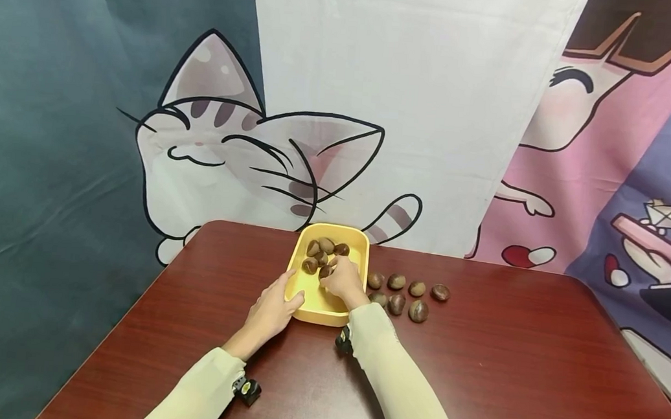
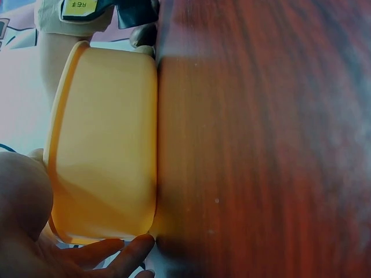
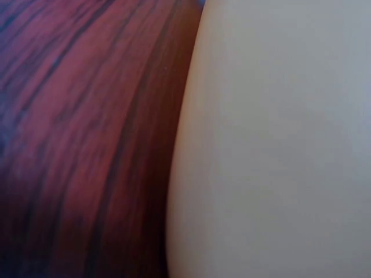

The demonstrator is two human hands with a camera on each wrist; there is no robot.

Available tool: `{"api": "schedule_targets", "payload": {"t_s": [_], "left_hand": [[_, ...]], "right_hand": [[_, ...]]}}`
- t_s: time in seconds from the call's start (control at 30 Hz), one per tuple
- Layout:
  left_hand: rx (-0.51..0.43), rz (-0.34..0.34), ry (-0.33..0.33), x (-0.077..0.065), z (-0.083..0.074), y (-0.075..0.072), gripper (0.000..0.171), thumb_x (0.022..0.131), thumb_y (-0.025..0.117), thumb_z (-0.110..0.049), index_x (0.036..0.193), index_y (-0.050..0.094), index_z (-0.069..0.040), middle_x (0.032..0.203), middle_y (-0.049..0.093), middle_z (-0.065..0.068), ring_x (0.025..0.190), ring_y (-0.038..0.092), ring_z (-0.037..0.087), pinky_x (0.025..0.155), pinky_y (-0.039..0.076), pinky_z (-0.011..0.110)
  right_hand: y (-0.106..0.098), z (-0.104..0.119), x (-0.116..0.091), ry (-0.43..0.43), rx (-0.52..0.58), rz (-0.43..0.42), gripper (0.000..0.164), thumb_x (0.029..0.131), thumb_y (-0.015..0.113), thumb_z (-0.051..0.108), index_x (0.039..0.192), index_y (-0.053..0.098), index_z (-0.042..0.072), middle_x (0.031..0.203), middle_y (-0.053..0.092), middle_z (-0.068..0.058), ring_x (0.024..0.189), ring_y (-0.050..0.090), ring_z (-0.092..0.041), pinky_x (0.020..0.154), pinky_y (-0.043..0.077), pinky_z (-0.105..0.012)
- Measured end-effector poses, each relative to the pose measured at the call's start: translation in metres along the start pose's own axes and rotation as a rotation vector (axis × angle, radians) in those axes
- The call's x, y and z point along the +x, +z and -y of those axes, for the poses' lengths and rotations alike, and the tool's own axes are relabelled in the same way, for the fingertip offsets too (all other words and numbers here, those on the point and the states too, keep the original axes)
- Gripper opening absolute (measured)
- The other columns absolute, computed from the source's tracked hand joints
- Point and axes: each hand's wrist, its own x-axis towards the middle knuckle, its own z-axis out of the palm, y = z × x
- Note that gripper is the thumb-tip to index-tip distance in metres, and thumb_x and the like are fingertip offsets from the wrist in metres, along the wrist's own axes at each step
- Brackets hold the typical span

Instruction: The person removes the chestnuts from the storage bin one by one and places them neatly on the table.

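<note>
A yellow plastic tray with raised walls stands near the table's far edge. Inside it, toward the back, lies a group of brown chestnuts. My left hand holds the tray's left side, thumb over the rim and fingers along the outer wall; the left wrist view shows this wall close up. Reaching over the near right part of the tray, my right hand pinches a chestnut low inside it. The right wrist view shows only a blurred pale tray wall and tabletop, without the fingers.
Right of the tray, several more chestnuts sit in two rough rows on the dark red wooden table. A printed cartoon cloth hangs behind the far edge. Each sleeve carries a small black wrist camera.
</note>
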Motion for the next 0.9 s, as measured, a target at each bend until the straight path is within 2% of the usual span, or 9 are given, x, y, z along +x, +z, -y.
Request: {"api": "schedule_targets", "payload": {"t_s": [0.2,0.43,0.63,0.77,0.9], "left_hand": [[-0.001,0.007,-0.013,-0.0008,0.0016,0.0001,0.063,0.095,0.057,-0.039,0.153,0.039,-0.020,0.149,0.049,0.011,0.126,0.053,0.039,0.090,0.044,0.062],[0.008,0.000,-0.014,-0.0011,0.0016,-0.0006,0.062,0.096,0.057,-0.040,0.152,0.040,-0.020,0.147,0.050,0.012,0.125,0.054,0.040,0.089,0.044,0.062],[0.011,-0.006,-0.008,-0.0013,0.0006,-0.0019,0.062,0.095,0.058,-0.039,0.151,0.041,-0.019,0.147,0.051,0.012,0.123,0.055,0.040,0.087,0.045,0.062],[0.006,-0.003,-0.003,-0.0014,0.0002,-0.0016,0.062,0.095,0.058,-0.039,0.152,0.041,-0.019,0.147,0.050,0.011,0.123,0.055,0.040,0.087,0.045,0.063],[0.003,0.000,-0.004,-0.0013,0.0004,-0.0011,0.063,0.095,0.057,-0.040,0.152,0.041,-0.020,0.148,0.050,0.010,0.123,0.055,0.039,0.087,0.045,0.062]], "right_hand": [[0.0029,0.0003,-0.0001,0.005,0.008,0.014,0.031,0.081,0.079,0.011,0.108,0.065,0.005,0.099,0.065,-0.012,0.074,0.058,-0.022,0.062,0.047,-0.032],[0.0017,0.0025,-0.0010,-0.045,0.105,-0.015,0.037,0.080,0.079,0.016,0.111,0.064,0.003,0.084,0.064,-0.006,0.071,0.058,-0.020,0.064,0.047,-0.032],[0.0005,0.0029,-0.0011,-0.139,0.188,-0.060,0.035,0.079,0.076,0.014,0.110,0.064,0.003,0.097,0.067,-0.008,0.082,0.062,-0.021,0.070,0.050,-0.034],[-0.0005,0.0014,-0.0007,-0.186,0.287,-0.079,0.038,0.079,0.074,0.011,0.114,0.064,0.002,0.105,0.067,-0.012,0.071,0.066,-0.020,0.065,0.053,-0.032],[-0.0020,0.0006,-0.0005,-0.216,0.355,-0.070,0.038,0.080,0.074,0.011,0.115,0.064,0.002,0.107,0.066,-0.013,0.062,0.066,-0.015,0.057,0.054,-0.030]]}}
